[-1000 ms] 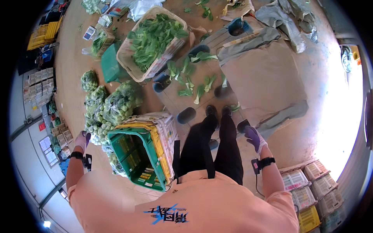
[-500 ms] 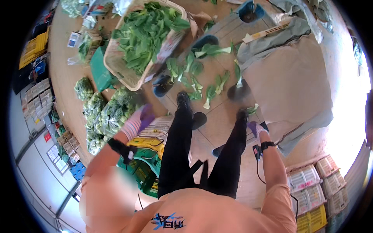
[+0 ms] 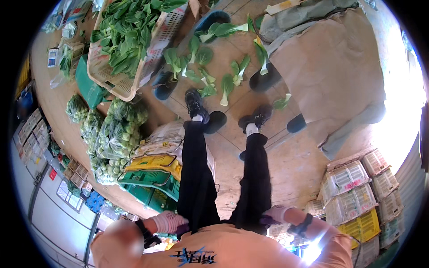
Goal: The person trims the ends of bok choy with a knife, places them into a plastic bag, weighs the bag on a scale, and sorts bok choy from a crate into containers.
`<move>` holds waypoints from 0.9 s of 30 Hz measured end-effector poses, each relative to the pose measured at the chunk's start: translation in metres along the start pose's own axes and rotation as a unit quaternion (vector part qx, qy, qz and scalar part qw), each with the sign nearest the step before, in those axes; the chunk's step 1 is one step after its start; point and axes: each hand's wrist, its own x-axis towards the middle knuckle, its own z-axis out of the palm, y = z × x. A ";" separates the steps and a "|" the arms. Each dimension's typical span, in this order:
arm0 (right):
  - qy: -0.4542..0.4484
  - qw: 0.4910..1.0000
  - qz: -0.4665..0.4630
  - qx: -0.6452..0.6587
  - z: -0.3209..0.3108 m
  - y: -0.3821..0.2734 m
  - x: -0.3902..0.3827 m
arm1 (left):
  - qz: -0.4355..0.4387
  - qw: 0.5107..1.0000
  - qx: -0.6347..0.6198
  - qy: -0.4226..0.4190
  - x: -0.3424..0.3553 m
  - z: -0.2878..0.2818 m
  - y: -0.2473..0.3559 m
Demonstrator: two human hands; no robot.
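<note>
My left hand, in a pale, purple-fingered glove, is curled against the left thigh of my black trousers near the waist; what it holds, if anything, is hidden. My right hand is likewise curled at the right hip, its fingertips partly hidden. My feet, in dark shoes, stand on a tiled surface with dark blue openings. Loose leafy greens lie around them. A cream crate heaped with greens is ahead-left; a brown sheet lies to the right.
Stacked green, yellow and white crates stand by my left leg, beside bagged round green vegetables. A green container sits further left. More stacked crates stand at the right, near a bright opening. A white wall is at far left.
Both hands have moved back to my waist and thighs; the left had been reaching out at the left. My feet have moved apart, and the view has shifted, bringing the crates and greens higher.
</note>
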 end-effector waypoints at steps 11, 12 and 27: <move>0.552 0.532 0.473 0.435 -0.281 0.360 0.240 | -0.116 0.603 -0.479 0.627 0.106 -0.282 -0.301; 0.566 0.510 0.481 0.434 -0.289 0.364 0.243 | -0.134 0.606 -0.441 0.648 0.120 -0.297 -0.322; 0.899 0.383 0.211 0.025 -0.458 0.224 0.292 | -0.080 0.473 -0.302 0.824 0.244 -0.453 -0.401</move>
